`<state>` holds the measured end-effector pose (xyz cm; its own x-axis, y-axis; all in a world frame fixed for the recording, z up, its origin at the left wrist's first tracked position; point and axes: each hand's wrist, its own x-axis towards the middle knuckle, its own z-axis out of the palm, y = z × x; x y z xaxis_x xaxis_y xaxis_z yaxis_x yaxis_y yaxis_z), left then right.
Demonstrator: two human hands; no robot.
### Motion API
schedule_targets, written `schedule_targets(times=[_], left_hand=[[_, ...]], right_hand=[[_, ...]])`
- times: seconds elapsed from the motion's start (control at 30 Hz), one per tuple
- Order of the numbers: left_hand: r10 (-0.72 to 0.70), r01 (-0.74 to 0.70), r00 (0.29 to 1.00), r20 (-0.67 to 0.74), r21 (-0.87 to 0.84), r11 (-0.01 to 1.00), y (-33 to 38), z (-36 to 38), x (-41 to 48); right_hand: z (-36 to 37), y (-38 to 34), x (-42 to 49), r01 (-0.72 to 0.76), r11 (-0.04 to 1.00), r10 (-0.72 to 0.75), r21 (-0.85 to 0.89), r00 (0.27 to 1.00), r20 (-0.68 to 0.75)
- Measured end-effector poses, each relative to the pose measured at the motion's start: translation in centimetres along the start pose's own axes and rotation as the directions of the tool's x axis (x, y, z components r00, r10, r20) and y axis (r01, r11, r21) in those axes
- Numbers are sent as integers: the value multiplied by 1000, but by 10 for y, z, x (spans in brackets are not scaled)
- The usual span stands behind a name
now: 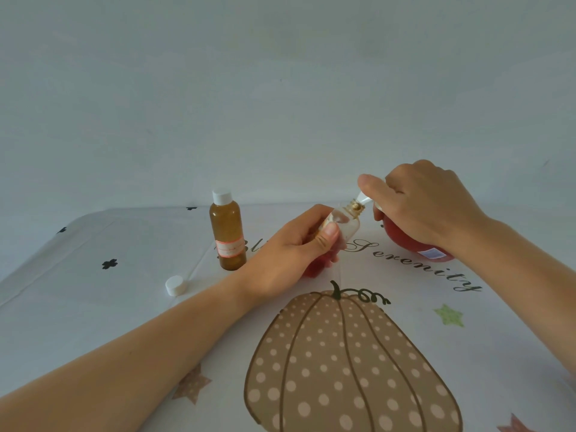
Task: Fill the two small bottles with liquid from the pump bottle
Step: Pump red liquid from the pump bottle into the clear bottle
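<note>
On the tablecloth (93, 307): capped bottle (227, 232), loose cap (174, 285).

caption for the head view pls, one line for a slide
Left hand holds a small clear bottle at the nozzle of the red pump bottle, right hand on its pump.

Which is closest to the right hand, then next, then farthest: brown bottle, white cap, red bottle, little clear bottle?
1. The red bottle: under the right hand, touching it.
2. The little clear bottle: just left, in the left hand.
3. The brown bottle: standing farther left.
4. The white cap: lying farthest left, toward the front.
</note>
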<state>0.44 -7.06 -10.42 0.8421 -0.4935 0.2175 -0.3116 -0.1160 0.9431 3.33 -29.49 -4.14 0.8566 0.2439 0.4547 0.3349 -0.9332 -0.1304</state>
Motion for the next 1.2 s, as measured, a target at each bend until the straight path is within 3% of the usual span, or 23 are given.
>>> schedule_targets(times=[0.3,0.5,0.97,1.2], left_hand=[[-21,21,1000,-15,-23,1000,2,0,0],[-24,24,1000,-7,16,1000,3,1,0],[-14,14,1000,1,17,1000,1,-1,0],[-11,11,1000,14,42,999,0,0,1]], right_hand=[[1,1,1,-4,998,2,-65,1000,-21],[0,-2,3,1,1000,-1,9,1000,8],[0,-1,-1,6,999,-8,-46,999,-36],[-1,-3,0,6,999,-6,36,1000,-4]])
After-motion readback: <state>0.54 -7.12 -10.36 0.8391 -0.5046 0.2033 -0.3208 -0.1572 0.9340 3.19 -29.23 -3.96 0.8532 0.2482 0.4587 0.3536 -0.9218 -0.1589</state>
